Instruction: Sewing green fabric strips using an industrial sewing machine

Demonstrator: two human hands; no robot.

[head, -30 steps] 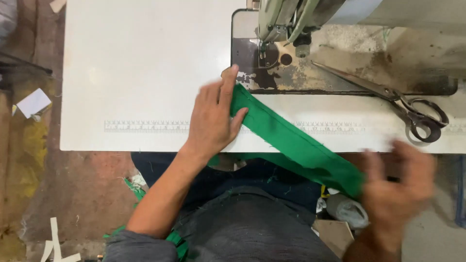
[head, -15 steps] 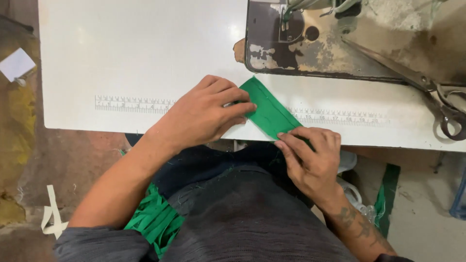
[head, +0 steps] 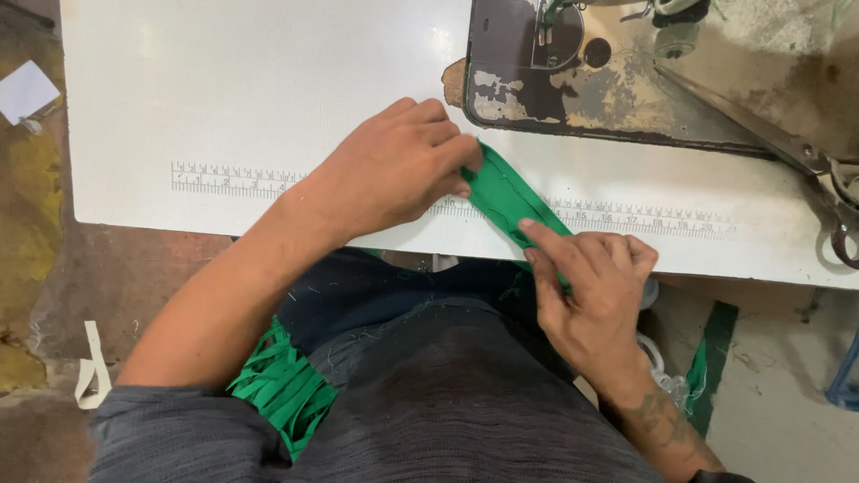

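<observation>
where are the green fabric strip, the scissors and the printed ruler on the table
green fabric strip (head: 506,192), head view, flat middle between the hands
scissors (head: 787,148), head view, blade near the pivot
printed ruler (head: 233,179), head view, left stretch of the scale

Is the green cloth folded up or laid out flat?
Folded. The green strip shows a doubled-over edge with a crease along it, pinched by the left hand and pressed by the right hand on the white table.
</observation>
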